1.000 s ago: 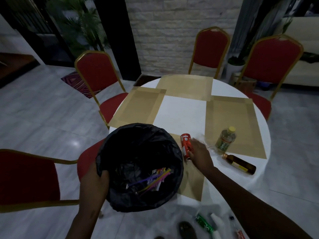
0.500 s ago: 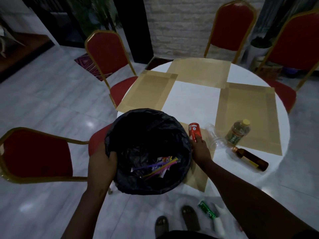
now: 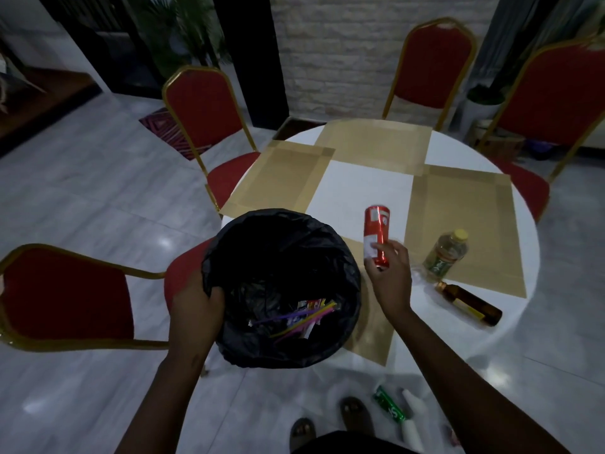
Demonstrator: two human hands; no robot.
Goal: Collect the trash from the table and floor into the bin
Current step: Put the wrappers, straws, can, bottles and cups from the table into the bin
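**Can lifted, bin waiting**

From the head view, the right hand (image 3: 391, 283) is gripping the red can (image 3: 376, 235) by its lower end, holding it upright above the desk (image 3: 360, 188), at about two o'clock from the bin (image 3: 281, 286). That low grip could let the top-heavy can tip and fall onto the desk, or bounce off the rim. The left hand (image 3: 196, 309) is clutching the black liner at the bin's nine o'clock edge; if that hold is slipping, the bin could tilt.

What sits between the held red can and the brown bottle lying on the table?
In the head view, the yellow-capped bottle stands between the red can and brown bottle.
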